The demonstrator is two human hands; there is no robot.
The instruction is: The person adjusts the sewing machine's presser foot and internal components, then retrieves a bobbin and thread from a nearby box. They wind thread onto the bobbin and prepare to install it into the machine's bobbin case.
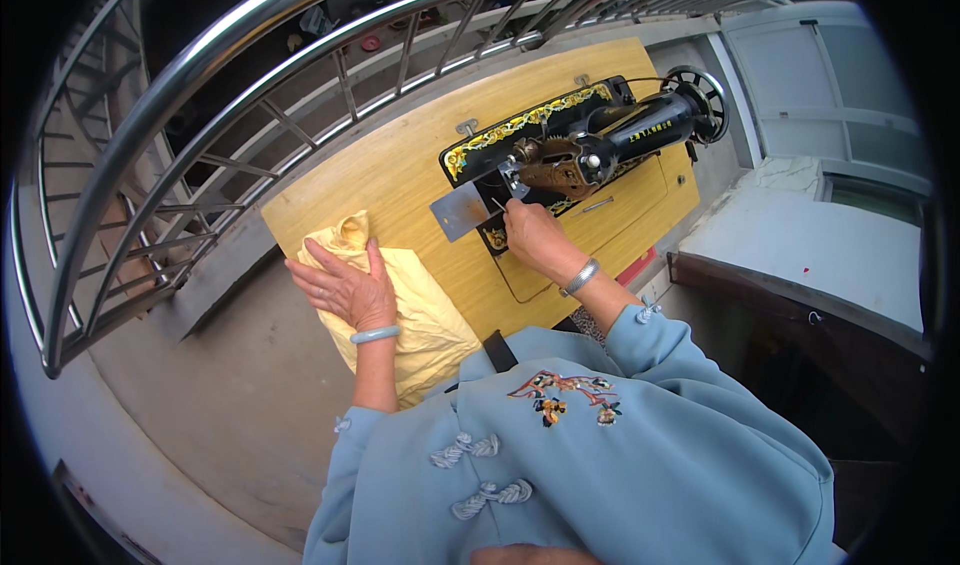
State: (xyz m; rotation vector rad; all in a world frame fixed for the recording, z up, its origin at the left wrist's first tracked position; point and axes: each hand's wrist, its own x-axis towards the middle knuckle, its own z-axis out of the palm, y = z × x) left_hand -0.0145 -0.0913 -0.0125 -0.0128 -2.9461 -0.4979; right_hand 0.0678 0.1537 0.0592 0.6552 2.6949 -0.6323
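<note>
Two bare hands are at work over one pale wood counter (400,190), which carries one black sewing machine (640,135) with gold and yellow decoration and one spoked handwheel (700,97) at its far right end. The left hand (348,287) is open, palm down with the fingers somewhat spread, lying flat on the one yellow cloth (425,305) rather than gripping it. That cloth is at the left end of the counter, bunched near the fingertips and hanging over the near edge toward the lap. The right hand (540,240) is partly closed, its fingers drawn together beside the needle end of the machine; whether anything is pinched between them cannot be told. One flat metal plate (460,213) lies just left of the needle area, well apart from the cloth. Two small metal hinges (467,126) sit along the machine's far edge, and one slim silvery piece (598,205) lies on its near side. Each wrist bears one ornament: a pale bangle (375,335) on the left, a silvery bracelet (580,277) on the right. The blue jacket (640,465) shows two knotted fastenings (492,498) down its front. Beyond the counter runs a metal railing (185,70).
</note>
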